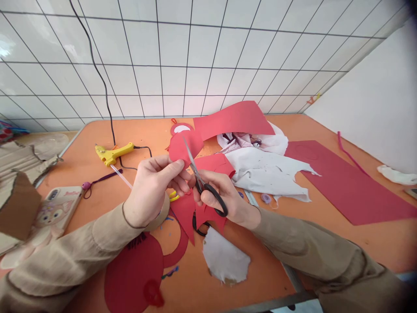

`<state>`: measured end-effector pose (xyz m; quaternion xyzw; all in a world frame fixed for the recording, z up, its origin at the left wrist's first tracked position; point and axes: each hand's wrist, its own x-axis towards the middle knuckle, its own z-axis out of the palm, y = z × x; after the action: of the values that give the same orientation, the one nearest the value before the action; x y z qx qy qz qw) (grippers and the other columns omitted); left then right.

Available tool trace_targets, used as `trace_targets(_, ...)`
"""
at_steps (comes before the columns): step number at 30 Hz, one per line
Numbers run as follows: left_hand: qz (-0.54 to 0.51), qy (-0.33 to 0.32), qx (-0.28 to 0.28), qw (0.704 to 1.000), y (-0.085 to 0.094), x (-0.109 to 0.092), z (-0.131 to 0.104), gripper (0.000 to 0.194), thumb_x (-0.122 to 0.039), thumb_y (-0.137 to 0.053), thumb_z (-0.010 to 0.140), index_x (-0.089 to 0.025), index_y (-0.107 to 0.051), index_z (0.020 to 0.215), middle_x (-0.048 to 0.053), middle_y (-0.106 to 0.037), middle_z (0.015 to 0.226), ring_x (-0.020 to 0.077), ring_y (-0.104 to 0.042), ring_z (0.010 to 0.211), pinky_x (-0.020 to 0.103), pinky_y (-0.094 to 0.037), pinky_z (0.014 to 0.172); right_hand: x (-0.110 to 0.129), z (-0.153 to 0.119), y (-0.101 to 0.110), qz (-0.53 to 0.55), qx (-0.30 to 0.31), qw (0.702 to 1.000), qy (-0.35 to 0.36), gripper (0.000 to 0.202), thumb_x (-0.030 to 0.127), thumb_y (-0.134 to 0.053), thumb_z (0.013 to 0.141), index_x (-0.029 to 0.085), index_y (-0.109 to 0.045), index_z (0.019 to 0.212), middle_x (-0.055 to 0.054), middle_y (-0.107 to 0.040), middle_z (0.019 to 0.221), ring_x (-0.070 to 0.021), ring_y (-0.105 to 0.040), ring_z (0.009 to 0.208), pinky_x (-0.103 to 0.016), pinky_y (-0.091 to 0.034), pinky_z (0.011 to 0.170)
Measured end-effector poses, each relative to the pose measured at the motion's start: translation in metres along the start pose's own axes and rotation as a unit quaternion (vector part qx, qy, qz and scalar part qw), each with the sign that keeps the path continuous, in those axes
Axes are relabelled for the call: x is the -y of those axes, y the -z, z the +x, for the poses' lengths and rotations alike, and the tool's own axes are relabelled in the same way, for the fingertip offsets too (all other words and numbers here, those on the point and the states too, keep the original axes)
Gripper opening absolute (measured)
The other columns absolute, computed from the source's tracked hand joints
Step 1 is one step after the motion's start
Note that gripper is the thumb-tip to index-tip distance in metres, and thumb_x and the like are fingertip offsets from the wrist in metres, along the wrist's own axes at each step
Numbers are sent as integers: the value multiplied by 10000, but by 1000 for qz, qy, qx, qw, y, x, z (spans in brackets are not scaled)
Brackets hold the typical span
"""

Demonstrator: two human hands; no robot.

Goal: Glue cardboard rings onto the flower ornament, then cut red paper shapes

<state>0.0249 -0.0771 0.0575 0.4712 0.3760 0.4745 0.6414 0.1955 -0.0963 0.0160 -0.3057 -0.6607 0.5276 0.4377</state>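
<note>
Between the thumb and fingers of my left hand (158, 182) is a rounded piece of red paper (182, 145), held up above the table. My right hand (224, 193) grips black-handled scissors (213, 193), whose blades point up and away across the red piece. Whether the blades touch its edge I cannot tell. Beneath both hands lie red paper scraps (184, 215) with cut, pointed edges. A second black scissor handle (200, 226) partly shows under these scraps. Nearer me on the left rests a larger red cut-out (133, 274), partly covered by my left forearm.
A yellow glue gun (114, 153) with a cord lies at the left, beyond a phone (60, 206) and cardboard (19, 204). White cloth (263, 169) and red sheets (345, 187) spread over the right side. A white scrap (224, 256) sits near the front edge.
</note>
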Motion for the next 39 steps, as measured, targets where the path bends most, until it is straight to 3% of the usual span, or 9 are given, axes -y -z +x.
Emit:
trace_targets(24,22,9,-12,1000,3,-4,0,230,-212,-666,785,-129,-678,570,33,-662,530,97,-575,409,187,-450,417,1,3,5,6,19,1000,10,489,634,-660,816,157,-569,865,19,-481,680,-108,-433,612,-250,-354,567)
trace_targets(39,28,10,13,999,9,-8,2,178,-200,-654,805,-139,-670,640,6,-662,565,87,-567,399,183,-452,394,6,6,15,-13,53,999,6,531,660,-663,797,137,-601,862,9,-492,686,-98,-425,613,-231,-363,546)
